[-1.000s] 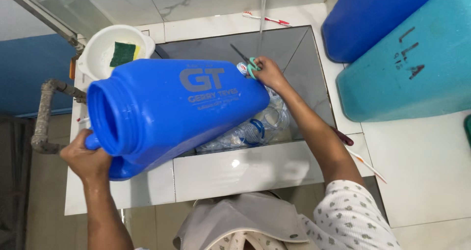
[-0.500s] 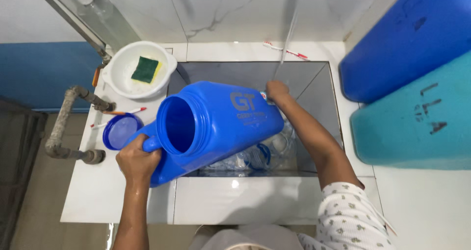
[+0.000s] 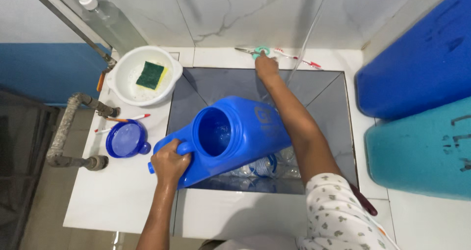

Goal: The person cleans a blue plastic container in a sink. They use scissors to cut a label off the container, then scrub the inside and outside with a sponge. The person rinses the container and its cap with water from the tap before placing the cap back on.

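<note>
My left hand (image 3: 170, 164) grips the handle of a large blue plastic jug (image 3: 248, 137) that leans over the near left corner of a grey tiled sink (image 3: 328, 107), its wide open mouth facing up. My right hand (image 3: 266, 66) reaches across to the far ledge and rests on a pair of green-handled scissors (image 3: 252, 51) lying there. Whether the fingers still hold the scissors is unclear. Crumpled clear plastic bottles (image 3: 267, 166) lie in the sink under the jug.
A white bowl (image 3: 128, 88) with a green-yellow sponge (image 3: 151, 75) sits at the back left. A blue lid (image 3: 125, 139) and pens (image 3: 122, 118) lie on the white counter. A toothbrush (image 3: 299, 59) lies on the far ledge. Large blue (image 3: 417, 58) and teal (image 3: 422, 152) containers stand right.
The jug has tipped more upright and moved right, into the sink corner. My right hand moved from the jug's side to the far ledge with the scissors.
</note>
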